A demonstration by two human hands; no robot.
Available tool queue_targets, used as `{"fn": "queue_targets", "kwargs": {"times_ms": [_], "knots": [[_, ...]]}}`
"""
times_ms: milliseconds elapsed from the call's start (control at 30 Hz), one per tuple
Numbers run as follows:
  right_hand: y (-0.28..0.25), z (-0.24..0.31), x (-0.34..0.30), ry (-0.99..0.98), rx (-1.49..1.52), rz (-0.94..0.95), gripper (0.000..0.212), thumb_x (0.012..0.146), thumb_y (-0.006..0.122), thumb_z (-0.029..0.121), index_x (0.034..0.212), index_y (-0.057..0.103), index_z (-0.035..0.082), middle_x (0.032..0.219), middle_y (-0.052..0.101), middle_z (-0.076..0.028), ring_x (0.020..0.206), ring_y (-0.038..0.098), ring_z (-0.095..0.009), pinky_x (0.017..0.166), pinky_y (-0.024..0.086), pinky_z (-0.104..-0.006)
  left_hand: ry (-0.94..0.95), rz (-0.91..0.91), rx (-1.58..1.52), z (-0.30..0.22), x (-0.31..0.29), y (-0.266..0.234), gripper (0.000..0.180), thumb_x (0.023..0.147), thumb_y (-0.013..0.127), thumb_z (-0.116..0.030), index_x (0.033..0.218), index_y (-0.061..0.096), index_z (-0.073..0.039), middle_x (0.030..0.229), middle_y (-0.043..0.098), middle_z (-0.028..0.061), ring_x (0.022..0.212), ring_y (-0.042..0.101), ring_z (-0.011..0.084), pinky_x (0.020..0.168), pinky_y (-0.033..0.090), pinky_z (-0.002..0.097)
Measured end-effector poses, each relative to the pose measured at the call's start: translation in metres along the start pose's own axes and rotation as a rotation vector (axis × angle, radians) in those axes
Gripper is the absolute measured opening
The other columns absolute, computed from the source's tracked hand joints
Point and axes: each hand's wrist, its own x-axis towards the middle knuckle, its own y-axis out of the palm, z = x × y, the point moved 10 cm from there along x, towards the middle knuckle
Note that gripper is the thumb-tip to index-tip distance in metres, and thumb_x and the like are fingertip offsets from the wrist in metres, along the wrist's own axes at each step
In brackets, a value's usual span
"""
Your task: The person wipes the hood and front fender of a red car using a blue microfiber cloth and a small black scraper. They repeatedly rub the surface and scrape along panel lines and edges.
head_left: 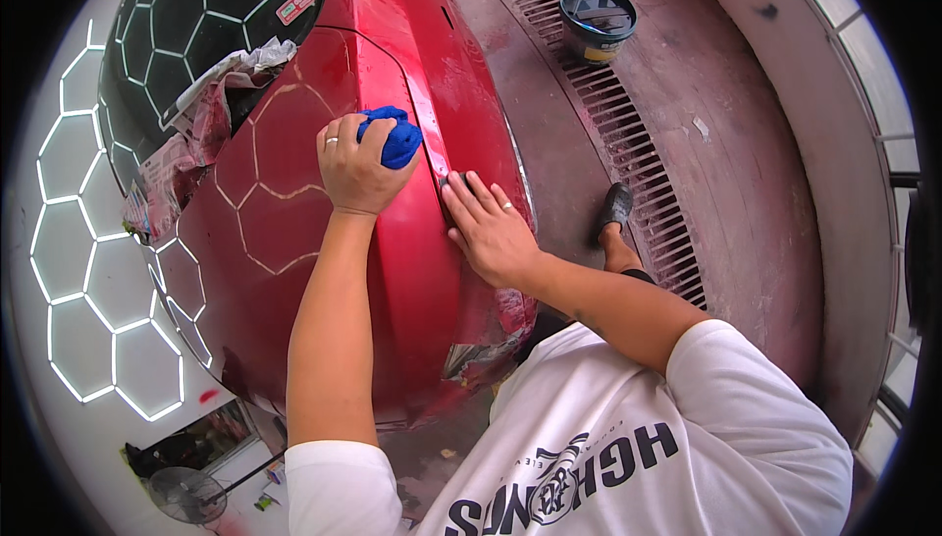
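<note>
My left hand [365,168] is closed around a bunched blue cloth [397,139] above the rear corner of a glossy red car [392,291]. Just right of it, my right hand [488,222] lies against the car's red panel, close to the long seam. Its fingers are stretched and together, pressing on a small dark pad [453,183]; only an edge of the pad shows past the fingertips, so its exact kind is hidden.
Torn masking paper [206,124] hangs by the car's dark rear window [196,16]. A dark bucket of liquid [599,21] stands by a slotted floor drain [638,153]. A shoe-clad foot [615,212] is near the drain. A fan [186,495] stands lower left.
</note>
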Motion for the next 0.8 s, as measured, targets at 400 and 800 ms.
{"fn": "queue_targets", "kwargs": {"times_ms": [400, 800], "knots": [[0.000, 0.003, -0.006, -0.150, -0.016, 0.070, 0.068, 0.118, 0.048, 0.039, 0.173, 0.036, 0.000, 0.184, 0.030, -0.019, 0.170, 0.026, -0.043, 0.135, 0.026, -0.0651, -0.019, 0.062, 0.076, 0.000, 0.002, 0.001, 0.054, 0.065, 0.097, -0.032, 0.112, 0.074, -0.022, 0.114, 0.068, 0.0096, 0.105, 0.068, 0.0349, 0.094, 0.054, 0.0517], [0.006, -0.011, 0.012, -0.160, 0.035, 0.081, 0.074, 0.114, 0.054, 0.039, 0.173, 0.035, 0.000, 0.184, 0.029, -0.022, 0.171, 0.024, -0.041, 0.136, 0.024, -0.0609, -0.024, 0.064, 0.087, -0.001, 0.002, 0.002, 0.056, 0.064, 0.097, -0.031, 0.114, 0.074, -0.021, 0.113, 0.068, 0.0098, 0.106, 0.067, 0.0354, 0.093, 0.054, 0.0524]]}}
